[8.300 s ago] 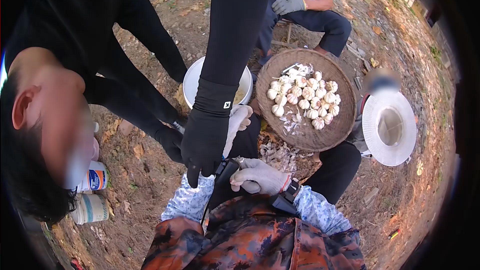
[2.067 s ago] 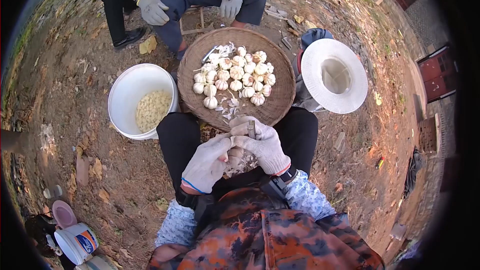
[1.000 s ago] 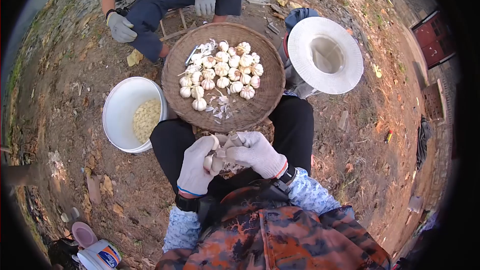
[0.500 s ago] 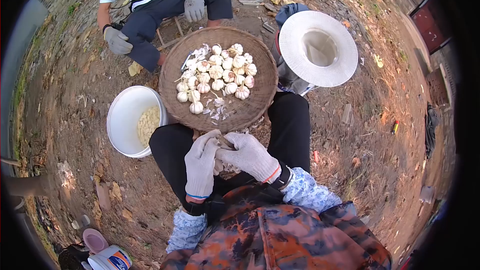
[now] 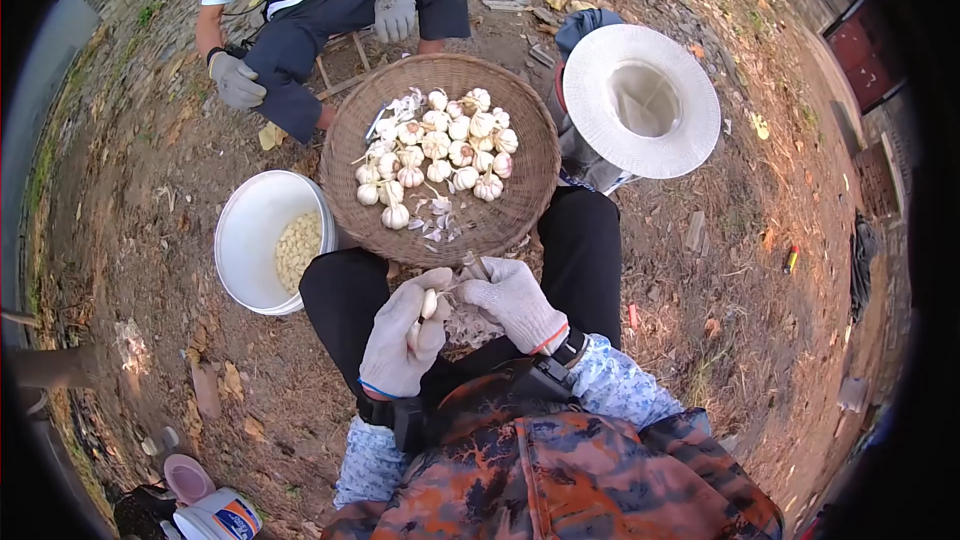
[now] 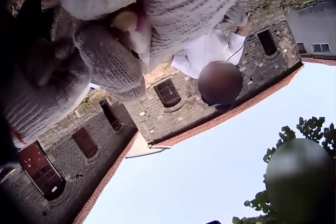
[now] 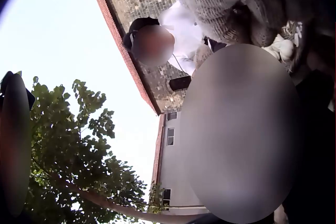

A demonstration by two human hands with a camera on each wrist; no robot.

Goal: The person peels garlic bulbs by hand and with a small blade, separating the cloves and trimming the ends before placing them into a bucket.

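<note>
Over the lap in the head view, my gloved left hand [image 5: 400, 345] holds pale garlic cloves [image 5: 429, 304] between thumb and fingers. A clove with a pinkish patch [image 6: 126, 21] also shows among the glove's fingers in the left wrist view. Close beside it, my gloved right hand [image 5: 517, 308] grips a small tool with a short brownish-grey handle [image 5: 476, 266]; the tool's other end is hidden. Just beyond both hands, a round woven basket [image 5: 345, 165] bears many whole garlic bulbs [image 5: 436, 145] and loose papery skins [image 5: 438, 220].
Left of the knees stands a white bucket [image 5: 240, 240] with peeled cloves [image 5: 298, 250] inside. A white brimmed hat [image 5: 690, 130] sits to the right of the basket. Opposite, a seated person [image 5: 290, 30] rests gloved hands on the knees. Other tubs [image 5: 215, 517] lie at lower left.
The person in black who leaned over my left wrist has gone. Since half a second ago my hands have drawn slightly apart, and the cloves and the tool's handle now show.
</note>
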